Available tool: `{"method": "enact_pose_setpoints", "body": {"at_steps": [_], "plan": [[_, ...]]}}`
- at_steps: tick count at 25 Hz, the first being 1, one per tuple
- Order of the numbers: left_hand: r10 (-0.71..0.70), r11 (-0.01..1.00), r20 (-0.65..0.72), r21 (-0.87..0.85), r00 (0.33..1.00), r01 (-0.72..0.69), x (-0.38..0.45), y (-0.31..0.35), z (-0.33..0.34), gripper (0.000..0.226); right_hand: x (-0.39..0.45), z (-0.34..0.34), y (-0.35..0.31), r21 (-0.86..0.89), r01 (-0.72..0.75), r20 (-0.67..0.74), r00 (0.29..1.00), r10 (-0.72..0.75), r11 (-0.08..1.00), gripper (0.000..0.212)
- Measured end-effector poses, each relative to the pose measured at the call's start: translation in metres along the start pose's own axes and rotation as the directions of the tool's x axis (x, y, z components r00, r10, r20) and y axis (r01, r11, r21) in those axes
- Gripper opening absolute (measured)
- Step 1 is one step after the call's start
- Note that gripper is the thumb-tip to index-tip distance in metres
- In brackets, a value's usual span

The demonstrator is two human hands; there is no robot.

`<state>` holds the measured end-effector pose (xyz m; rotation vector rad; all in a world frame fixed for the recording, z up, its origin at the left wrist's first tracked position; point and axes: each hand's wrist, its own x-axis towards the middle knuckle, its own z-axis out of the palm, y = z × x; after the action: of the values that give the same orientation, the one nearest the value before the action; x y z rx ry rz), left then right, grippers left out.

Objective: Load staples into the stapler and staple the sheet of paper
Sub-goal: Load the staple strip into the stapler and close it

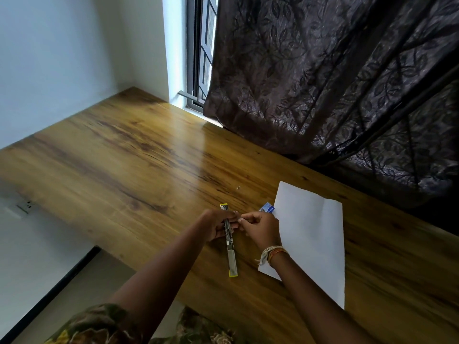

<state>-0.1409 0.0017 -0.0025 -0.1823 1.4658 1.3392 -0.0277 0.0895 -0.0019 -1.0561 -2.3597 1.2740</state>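
A yellow and metal stapler (231,254) lies swung fully open on the wooden table (129,155), its two halves stretched in a line. My left hand (216,225) grips its middle. My right hand (260,229) pinches a thin strip of staples (240,218) right beside the stapler's open channel. A white sheet of paper (313,234) lies flat just right of my hands. A small blue staple box (267,209) peeks out at the paper's upper left edge, partly hidden by my right hand.
A dark patterned curtain (347,83) hangs over the table's far right side, next to a barred window (202,50). A white wall (62,58) borders the table at the far left. A tiny speck (238,187) lies on the wood beyond the stapler.
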Motion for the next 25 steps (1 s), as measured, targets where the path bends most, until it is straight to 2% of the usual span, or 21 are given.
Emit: {"method": "enact_pose_setpoints", "body": {"at_steps": [2,5,7,10,13,15,18,21,25], "plan": [[0.003,1.0,0.008,-0.016,1.0,-0.003,0.0,0.0,0.0,0.005,0.0,0.002,-0.001,0.147,-0.098,-0.026,0.994,0.103,0.984,0.016],[-0.005,1.0,0.026,-0.014,1.0,0.005,-0.001,-0.001,-0.002,0.01,-0.001,0.003,-0.01,0.425,-0.295,0.022,0.948,0.316,0.856,0.009],[-0.008,1.0,0.032,-0.029,0.999,0.009,-0.002,0.0,-0.003,0.009,-0.001,0.004,-0.013,0.505,-0.354,0.047,0.922,0.385,0.787,0.009],[-0.009,1.0,0.023,-0.027,1.0,0.01,-0.002,0.0,-0.003,0.012,-0.002,0.008,-0.013,0.523,-0.379,0.056,0.909,0.412,0.764,0.009],[0.004,1.0,0.001,-0.021,1.0,-0.004,-0.001,0.0,-0.004,0.021,-0.004,0.009,-0.012,0.384,-0.345,0.053,0.934,0.352,0.857,0.015],[0.005,1.0,0.01,-0.023,1.0,-0.005,-0.002,0.0,-0.004,0.018,-0.003,0.004,-0.012,0.251,-0.281,0.073,0.96,0.272,0.926,0.02],[0.008,1.0,0.031,-0.005,0.999,-0.008,-0.001,-0.001,-0.005,0.011,0.002,-0.014,-0.013,0.022,-0.109,0.199,0.975,0.103,0.994,0.029],[0.023,0.999,0.048,0.031,0.999,-0.024,0.0,-0.003,-0.006,0.009,0.009,-0.029,-0.018,-0.159,0.025,0.373,0.927,0.036,0.987,0.032],[0.012,0.997,0.08,0.071,0.997,-0.018,-0.005,-0.002,-0.007,0.009,0.018,-0.035,-0.02,-0.25,0.136,0.471,0.882,-0.002,0.959,0.037]]}}
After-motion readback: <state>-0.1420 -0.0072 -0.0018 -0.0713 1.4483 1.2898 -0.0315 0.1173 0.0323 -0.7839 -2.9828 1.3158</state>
